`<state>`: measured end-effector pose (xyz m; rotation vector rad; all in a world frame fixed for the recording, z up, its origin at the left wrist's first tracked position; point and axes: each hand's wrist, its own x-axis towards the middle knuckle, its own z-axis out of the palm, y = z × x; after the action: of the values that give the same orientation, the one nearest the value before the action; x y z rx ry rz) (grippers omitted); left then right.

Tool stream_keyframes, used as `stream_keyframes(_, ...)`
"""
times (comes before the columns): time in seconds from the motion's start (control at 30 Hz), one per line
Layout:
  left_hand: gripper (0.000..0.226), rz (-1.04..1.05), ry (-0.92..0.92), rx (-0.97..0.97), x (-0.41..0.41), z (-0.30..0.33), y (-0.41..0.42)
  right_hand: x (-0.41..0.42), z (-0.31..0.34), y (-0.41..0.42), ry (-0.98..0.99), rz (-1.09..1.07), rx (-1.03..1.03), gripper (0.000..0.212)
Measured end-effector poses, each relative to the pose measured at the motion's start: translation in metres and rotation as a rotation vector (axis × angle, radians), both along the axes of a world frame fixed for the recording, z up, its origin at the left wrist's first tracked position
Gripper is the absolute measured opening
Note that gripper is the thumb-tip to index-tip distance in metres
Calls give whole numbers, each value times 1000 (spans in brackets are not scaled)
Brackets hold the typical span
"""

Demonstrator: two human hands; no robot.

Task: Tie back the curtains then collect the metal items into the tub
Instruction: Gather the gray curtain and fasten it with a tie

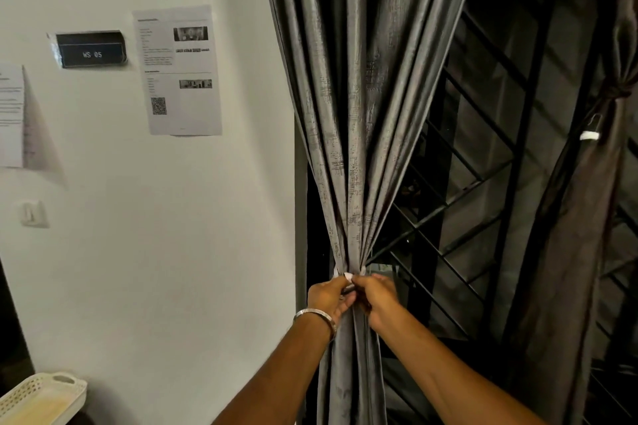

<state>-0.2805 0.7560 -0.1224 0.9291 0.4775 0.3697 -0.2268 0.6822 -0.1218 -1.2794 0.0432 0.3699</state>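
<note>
1. The grey, sheeny pleated curtain (348, 134) hangs in front of me beside the white wall (172, 252). It is gathered into a narrow waist low down, where a thin pale tie-back strip (348, 275) wraps it; its long axis runs straight up and down.
2. My left hand (327, 297), with a silver metal bangle (316, 316) at the wrist, has its fingers closed on the strip's end at the left of the waist. My right hand (376, 297) is pinched shut at the same spot, though I cannot tell whether it grips the strip or only the cloth.
3. What matters for the coming move: the tie sits directly above and touching my fingertips, across the curtain's vertical run, with both hands equally near and meeting at the front of the bundle. I judge the knot or fastening is being made now and is not yet finished.
4. To the right, across the black metal window grille (483, 183), a dark brown curtain (580, 217) is already cinched with its own band.
5. At lower left stands a cream perforated plastic tub (41, 397) near the wall. No metal items for collecting are in view.
6. Printed paper notices (179, 69) and a small dark sign (90, 50) are on the wall.
</note>
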Motion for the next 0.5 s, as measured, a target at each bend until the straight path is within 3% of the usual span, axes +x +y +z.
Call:
stream_keyframes(0.1,10,-4,-2,-43,1,-3,0,0,-2,-3,19,13,95,38)
stream_keyframes(0.2,14,0,33,-52,5,-7,-1,-1,-3,-7,42,56,203,23)
stream_keyframes(0.5,25,-48,37,-109,5,-9,0,6,-8,-11,70,197,178,29)
